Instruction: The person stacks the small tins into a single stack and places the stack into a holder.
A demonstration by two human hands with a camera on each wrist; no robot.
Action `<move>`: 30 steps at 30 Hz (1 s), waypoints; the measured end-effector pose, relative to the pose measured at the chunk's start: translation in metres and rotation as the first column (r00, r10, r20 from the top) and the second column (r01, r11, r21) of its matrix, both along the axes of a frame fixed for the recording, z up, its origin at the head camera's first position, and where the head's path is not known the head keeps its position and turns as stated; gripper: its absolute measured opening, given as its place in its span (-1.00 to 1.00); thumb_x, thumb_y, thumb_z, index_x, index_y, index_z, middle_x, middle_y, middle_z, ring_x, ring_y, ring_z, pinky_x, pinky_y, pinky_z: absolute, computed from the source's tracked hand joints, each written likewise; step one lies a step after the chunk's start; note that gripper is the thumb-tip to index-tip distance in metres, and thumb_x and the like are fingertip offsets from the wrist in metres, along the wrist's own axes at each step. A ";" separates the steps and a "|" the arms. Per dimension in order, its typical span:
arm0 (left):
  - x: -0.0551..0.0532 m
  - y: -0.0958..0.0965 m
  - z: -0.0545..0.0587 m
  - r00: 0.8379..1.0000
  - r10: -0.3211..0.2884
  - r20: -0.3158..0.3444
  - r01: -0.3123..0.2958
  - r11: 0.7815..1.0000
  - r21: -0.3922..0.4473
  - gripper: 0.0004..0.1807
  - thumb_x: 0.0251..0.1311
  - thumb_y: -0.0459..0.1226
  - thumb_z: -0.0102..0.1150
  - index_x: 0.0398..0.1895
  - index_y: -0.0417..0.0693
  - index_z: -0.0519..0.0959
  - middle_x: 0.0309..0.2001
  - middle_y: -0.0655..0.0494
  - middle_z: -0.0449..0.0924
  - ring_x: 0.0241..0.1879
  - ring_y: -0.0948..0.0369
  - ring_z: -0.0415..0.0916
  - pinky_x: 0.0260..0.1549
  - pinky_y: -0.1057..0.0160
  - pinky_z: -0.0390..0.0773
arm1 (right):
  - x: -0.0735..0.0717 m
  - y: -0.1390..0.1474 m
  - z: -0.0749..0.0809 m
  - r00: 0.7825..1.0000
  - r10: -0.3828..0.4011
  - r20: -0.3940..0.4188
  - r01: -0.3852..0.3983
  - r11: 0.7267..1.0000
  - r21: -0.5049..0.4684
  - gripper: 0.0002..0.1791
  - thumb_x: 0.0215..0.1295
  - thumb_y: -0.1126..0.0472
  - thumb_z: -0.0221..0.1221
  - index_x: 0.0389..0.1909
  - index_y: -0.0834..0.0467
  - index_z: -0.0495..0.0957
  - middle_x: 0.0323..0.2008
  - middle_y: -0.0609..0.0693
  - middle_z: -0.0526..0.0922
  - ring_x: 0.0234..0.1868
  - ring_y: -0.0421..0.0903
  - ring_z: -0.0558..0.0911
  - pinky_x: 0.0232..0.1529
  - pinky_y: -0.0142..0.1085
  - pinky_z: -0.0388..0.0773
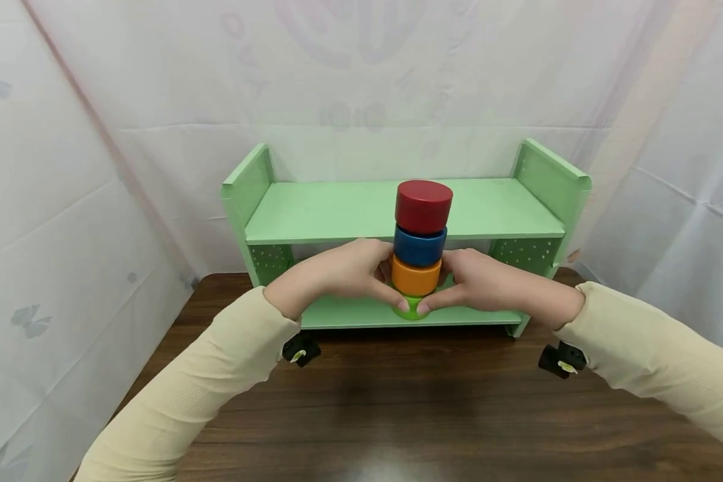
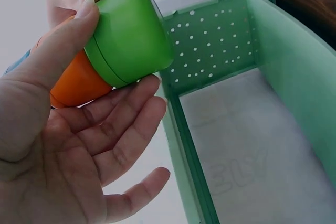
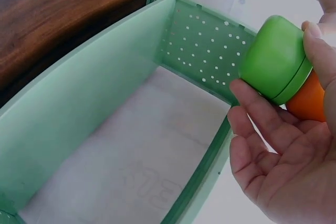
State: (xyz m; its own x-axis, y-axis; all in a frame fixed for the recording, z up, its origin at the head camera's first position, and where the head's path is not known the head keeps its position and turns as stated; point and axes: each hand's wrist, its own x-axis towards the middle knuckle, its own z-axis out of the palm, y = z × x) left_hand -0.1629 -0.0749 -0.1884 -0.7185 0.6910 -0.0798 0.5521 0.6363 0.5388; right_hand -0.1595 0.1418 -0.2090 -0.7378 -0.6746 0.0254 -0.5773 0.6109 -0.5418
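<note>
A stack of four round blocks hangs in front of the green shelf [image 1: 337, 211]: red [image 1: 424, 204] on top, then blue [image 1: 420, 246], orange [image 1: 416, 276] and green [image 1: 411, 309] at the bottom. My left hand [image 1: 349, 274] grips the stack's base from the left and my right hand [image 1: 482, 284] from the right. In the left wrist view the thumb lies over the green block [image 2: 131, 35] and orange block [image 2: 76, 85], with the fingers under them. In the right wrist view the fingers cup the green block [image 3: 273, 59], which is off the shelf's lower board [image 3: 131, 156].
The shelf stands at the back of a dark wooden table [image 1: 397, 415], with white cloth [image 1: 96, 167] behind and on both sides. Its perforated end panels [image 2: 210, 40] bound the lower compartment. Small black wrist-camera mounts [image 1: 301, 349] hang under both sleeves.
</note>
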 end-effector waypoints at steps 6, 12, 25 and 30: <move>-0.005 0.001 0.006 1.000 0.022 0.002 -0.022 1.000 -0.007 -0.43 0.03 -0.15 0.41 0.10 -0.09 0.44 -0.11 0.10 0.60 -0.19 0.21 0.55 -0.07 0.26 0.53 | -0.006 -0.001 0.007 1.000 -0.005 -0.001 0.005 1.000 0.005 -0.37 0.09 0.02 0.37 0.13 0.19 0.40 -0.07 0.01 0.64 -0.10 -0.08 0.59 0.04 -0.07 0.51; -0.011 0.000 0.010 1.000 0.027 0.001 -0.027 1.000 0.002 -0.45 0.04 -0.15 0.40 0.09 -0.10 0.43 -0.12 0.08 0.61 -0.18 0.19 0.55 -0.05 0.25 0.53 | -0.013 -0.001 0.014 1.000 0.001 0.004 -0.001 1.000 0.024 -0.39 0.12 0.03 0.35 0.11 0.24 0.42 -0.09 0.04 0.64 -0.12 -0.07 0.59 0.02 -0.09 0.50; -0.023 -0.001 0.023 0.999 0.049 -0.019 -0.049 0.999 0.010 -0.46 0.05 -0.16 0.39 0.06 -0.18 0.44 -0.14 0.01 0.61 -0.20 0.14 0.54 -0.05 0.22 0.52 | -0.029 -0.002 0.027 0.999 0.032 -0.002 -0.032 0.999 0.009 -0.46 0.18 0.11 0.31 0.11 0.28 0.41 -0.09 0.08 0.64 -0.15 -0.04 0.58 -0.03 -0.13 0.49; -0.027 -0.003 0.024 0.998 0.059 -0.012 -0.059 0.998 0.011 -0.46 0.06 -0.16 0.39 0.06 -0.19 0.44 -0.13 0.00 0.62 -0.19 0.14 0.54 -0.04 0.21 0.51 | -0.036 -0.004 0.030 0.998 0.060 -0.007 -0.059 0.998 0.016 -0.49 0.19 0.13 0.30 0.08 0.28 0.44 -0.11 0.08 0.65 -0.14 -0.04 0.59 -0.01 -0.11 0.50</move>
State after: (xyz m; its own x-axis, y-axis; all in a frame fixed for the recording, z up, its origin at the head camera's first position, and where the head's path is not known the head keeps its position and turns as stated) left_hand -0.1903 -0.0776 -0.1640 -0.7589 0.6481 -0.0637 0.5202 0.6622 0.5394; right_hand -0.1956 0.1382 -0.1791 -0.6962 -0.7176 0.0197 -0.6168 0.5838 -0.5280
